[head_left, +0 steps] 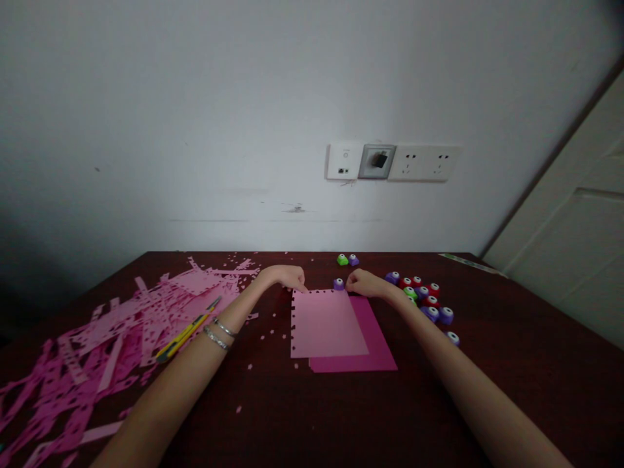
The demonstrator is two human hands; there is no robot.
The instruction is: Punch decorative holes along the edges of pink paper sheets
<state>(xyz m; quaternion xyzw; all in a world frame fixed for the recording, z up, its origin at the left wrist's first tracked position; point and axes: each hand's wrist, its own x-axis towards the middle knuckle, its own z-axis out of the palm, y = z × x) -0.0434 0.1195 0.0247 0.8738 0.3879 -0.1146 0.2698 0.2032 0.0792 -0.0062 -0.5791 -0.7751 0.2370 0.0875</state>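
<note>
A light pink paper sheet (325,323) lies on darker pink sheets (375,344) in the middle of the dark brown table (511,364). Its top and left edges carry punched notches. A small purple paper punch (338,283) sits on the sheet's far edge. My right hand (364,283) is closed beside that punch, fingers touching it. My left hand (288,277) rests at the sheet's far left corner, fingers curled down on the paper. Two bracelets circle my left wrist.
A cluster of red, green and purple punches (423,298) lies to the right. A green and a purple punch (347,260) stand near the wall. Pink paper scraps (97,344) and a yellow utility knife (188,330) cover the left. Wall sockets (392,162) are above; a door is at right.
</note>
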